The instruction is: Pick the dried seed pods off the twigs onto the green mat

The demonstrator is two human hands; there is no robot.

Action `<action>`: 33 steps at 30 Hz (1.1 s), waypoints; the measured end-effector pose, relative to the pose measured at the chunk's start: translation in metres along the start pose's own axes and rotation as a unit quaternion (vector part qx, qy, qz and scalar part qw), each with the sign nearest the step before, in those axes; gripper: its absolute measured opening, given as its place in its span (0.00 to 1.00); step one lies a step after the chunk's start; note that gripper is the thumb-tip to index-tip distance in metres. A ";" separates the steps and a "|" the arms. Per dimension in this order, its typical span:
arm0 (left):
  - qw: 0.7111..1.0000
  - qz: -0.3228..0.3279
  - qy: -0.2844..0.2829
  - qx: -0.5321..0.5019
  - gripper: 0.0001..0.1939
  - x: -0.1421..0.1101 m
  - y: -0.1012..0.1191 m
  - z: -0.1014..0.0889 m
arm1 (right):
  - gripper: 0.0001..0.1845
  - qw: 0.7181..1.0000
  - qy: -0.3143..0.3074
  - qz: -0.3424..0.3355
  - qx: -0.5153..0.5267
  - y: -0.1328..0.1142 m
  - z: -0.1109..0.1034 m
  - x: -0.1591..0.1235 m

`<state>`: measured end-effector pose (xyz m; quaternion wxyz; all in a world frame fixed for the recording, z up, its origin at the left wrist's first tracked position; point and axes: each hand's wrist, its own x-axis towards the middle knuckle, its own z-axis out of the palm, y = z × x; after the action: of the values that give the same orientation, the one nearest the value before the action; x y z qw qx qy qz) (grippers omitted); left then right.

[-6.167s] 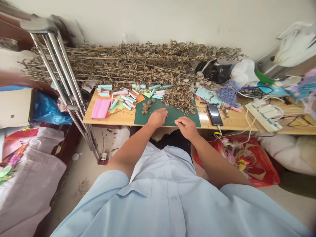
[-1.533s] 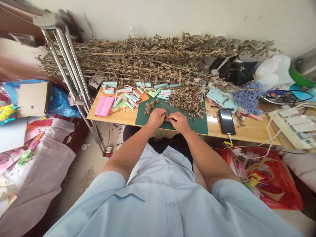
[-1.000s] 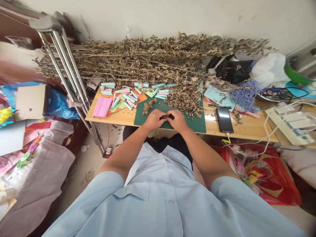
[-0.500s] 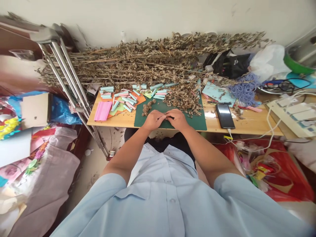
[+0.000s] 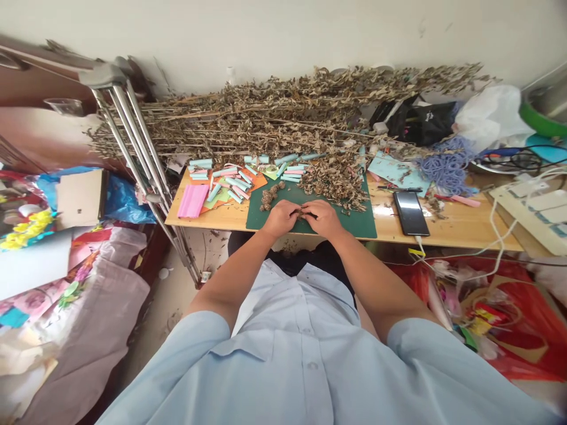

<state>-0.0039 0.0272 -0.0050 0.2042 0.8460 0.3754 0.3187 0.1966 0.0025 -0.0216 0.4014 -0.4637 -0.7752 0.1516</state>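
Close together over the near edge of a green cutting mat (image 5: 266, 220), my left hand (image 5: 281, 218) and my right hand (image 5: 322, 218) pinch dried leaves (image 5: 302, 215) between their fingertips. The fingers hide most of that small brown bunch. Just beyond my left hand lie several crumpled balls of dried leaf (image 5: 269, 196) on the mat. A loose heap of dry brown leaves (image 5: 334, 184) covers the mat's back right part, beyond my right hand.
Long dried plant stalks (image 5: 248, 121) span the back. Paper rolls (image 5: 230, 183) and folded pink paper (image 5: 193, 201) lie left. A phone (image 5: 410, 213) on a cable, purple yarn (image 5: 445, 165) and a power strip (image 5: 531, 209) are right. Metal crutches (image 5: 133, 136) lean at the left.
Earlier my hands were apart, the right holding something thin over the mat. They have since come together on a leaf bunch, working it with the fingers. The view shifts slightly.
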 end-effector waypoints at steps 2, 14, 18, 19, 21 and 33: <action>1.000 0.005 -0.007 -0.001 0.09 -0.001 0.000 0.001 | 0.08 1.000 0.011 -0.005 -0.006 0.001 0.001 0.000; 1.000 0.010 -0.003 0.022 0.09 0.003 -0.005 0.010 | 0.10 0.999 0.029 -0.031 -0.020 -0.002 0.005 0.000; 1.000 -0.002 0.004 0.022 0.09 0.004 -0.002 0.010 | 0.11 0.999 0.030 -0.019 -0.036 -0.003 0.007 -0.001; 1.000 -0.005 0.004 0.021 0.09 0.004 -0.002 0.010 | 0.11 0.999 0.029 -0.016 -0.038 -0.002 0.007 -0.001; 1.000 -0.008 0.000 0.022 0.09 0.004 -0.001 0.009 | 0.11 0.999 0.026 -0.012 -0.040 -0.002 0.006 -0.001; 0.999 -0.030 0.010 0.025 0.09 0.004 -0.004 0.007 | 0.08 0.996 0.086 0.021 -0.008 -0.002 0.003 0.000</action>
<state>0.0013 0.0317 -0.0106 0.1885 0.8363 0.4104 0.3109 0.1936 0.0015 -0.0223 0.4594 -0.4946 -0.7289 0.1139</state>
